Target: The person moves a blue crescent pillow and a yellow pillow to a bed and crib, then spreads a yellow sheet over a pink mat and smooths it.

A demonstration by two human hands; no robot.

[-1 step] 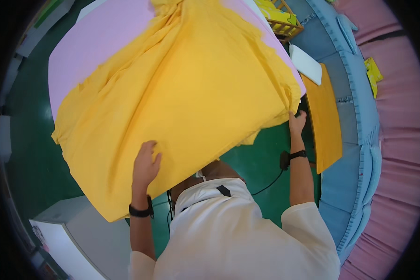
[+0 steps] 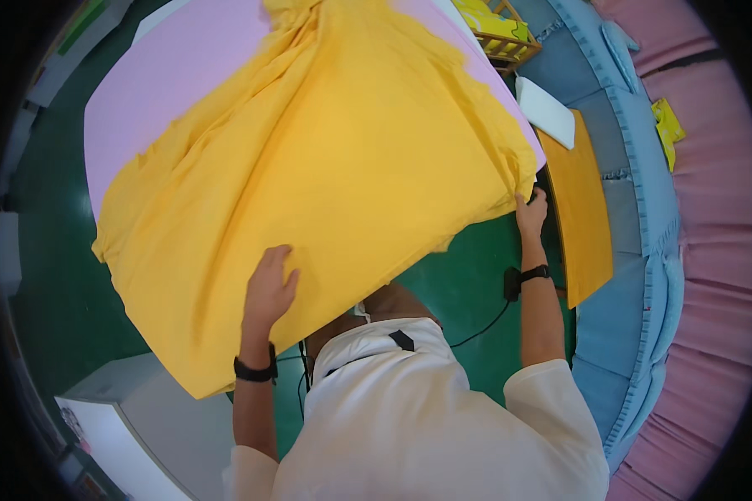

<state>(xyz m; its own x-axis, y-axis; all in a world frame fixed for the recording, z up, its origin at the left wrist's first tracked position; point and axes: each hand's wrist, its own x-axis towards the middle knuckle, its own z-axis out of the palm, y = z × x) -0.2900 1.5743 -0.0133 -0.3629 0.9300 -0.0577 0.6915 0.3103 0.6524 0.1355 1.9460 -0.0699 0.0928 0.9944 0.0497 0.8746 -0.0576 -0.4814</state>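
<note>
A large yellow sheet lies spread, with long creases, over a pink-covered surface; its near edge hangs down in front of me. My left hand rests on or just above the near left part of the sheet, fingers stretched out and thumb apart, holding nothing. At the right end of the near edge, my right hand is closed on the sheet's corner, its fingers partly hidden. The far end of the sheet bunches into folds at the top of the view.
To the right stand a wooden bench, a white flat pad and a wooden crate with yellow packs. Blue cushioned seating runs behind them, beside a pink curtain-like cover. A white cabinet is at lower left; the floor is green.
My left hand has shifted slightly up and to the right over the sheet. My right hand has moved up a little, its fingers curling in more at the sheet's corner.
</note>
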